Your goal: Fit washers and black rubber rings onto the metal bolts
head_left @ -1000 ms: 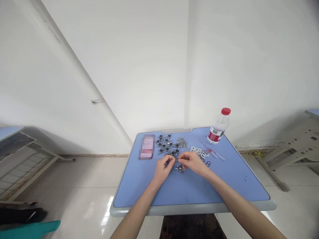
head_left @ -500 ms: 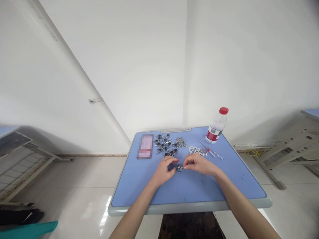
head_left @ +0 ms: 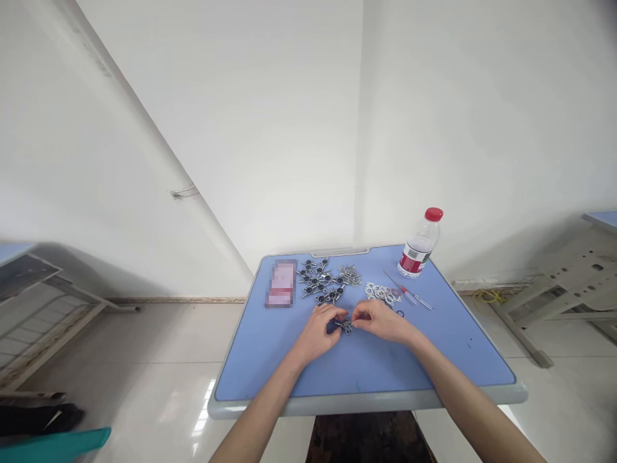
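Note:
A small metal fitting with a round dark centre and short arms [head_left: 346, 326] lies on the blue tabletop between my hands. My left hand [head_left: 320, 329] curls round its left side, thumb and fingers bent, with the thumb tip at the part. From the right, my right hand [head_left: 380, 319] has its thumb and index finger pinched together at the fitting's edge. What that pinch holds is too small to make out. Just beyond my hands lie several similar black-and-metal fittings [head_left: 314, 281], and flat metal ring plates [head_left: 380, 292] rest beyond my right hand.
Small screws or pins [head_left: 350, 275] form a pile at the back. A screwdriver [head_left: 407, 294] and a thin clear tool [head_left: 424, 302] lie to the right. A red-capped bottle [head_left: 417, 247] stands back right. A blurred pink rectangle [head_left: 281, 284] lies left. A small black ring [head_left: 400, 313] rests by my right wrist.
My right hand has shifted slightly left, closer to the fitting, and the black ring beside it now shows. My left hand stays almost where it was.

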`<state>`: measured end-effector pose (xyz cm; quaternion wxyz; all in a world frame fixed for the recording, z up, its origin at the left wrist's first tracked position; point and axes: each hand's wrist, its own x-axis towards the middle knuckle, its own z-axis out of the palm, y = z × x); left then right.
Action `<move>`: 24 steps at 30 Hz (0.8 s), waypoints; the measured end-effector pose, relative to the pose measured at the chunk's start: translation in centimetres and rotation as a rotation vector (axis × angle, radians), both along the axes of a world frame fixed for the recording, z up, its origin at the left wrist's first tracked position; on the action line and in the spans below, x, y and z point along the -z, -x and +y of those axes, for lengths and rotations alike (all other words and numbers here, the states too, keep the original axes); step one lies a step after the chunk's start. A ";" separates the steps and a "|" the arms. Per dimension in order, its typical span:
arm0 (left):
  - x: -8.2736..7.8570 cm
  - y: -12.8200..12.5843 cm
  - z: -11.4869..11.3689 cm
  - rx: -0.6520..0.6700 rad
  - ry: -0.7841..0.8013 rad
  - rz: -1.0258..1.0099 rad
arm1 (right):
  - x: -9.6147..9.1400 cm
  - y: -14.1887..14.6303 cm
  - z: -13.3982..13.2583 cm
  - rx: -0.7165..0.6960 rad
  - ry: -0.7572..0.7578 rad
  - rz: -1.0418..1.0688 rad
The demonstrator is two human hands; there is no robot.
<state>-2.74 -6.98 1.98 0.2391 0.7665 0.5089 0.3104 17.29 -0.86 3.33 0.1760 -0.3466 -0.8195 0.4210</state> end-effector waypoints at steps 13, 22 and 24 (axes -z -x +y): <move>-0.1 -0.1 -0.2 -0.024 -0.027 0.087 | -0.4 1.7 -0.8 0.182 -0.049 -0.092; -0.4 -0.3 -0.4 -0.026 -0.069 0.049 | -0.6 -0.1 -1.0 0.099 -0.094 -0.158; -0.5 -0.4 -0.5 -0.018 -0.073 0.048 | -0.4 0.0 -1.2 0.081 -0.118 -0.195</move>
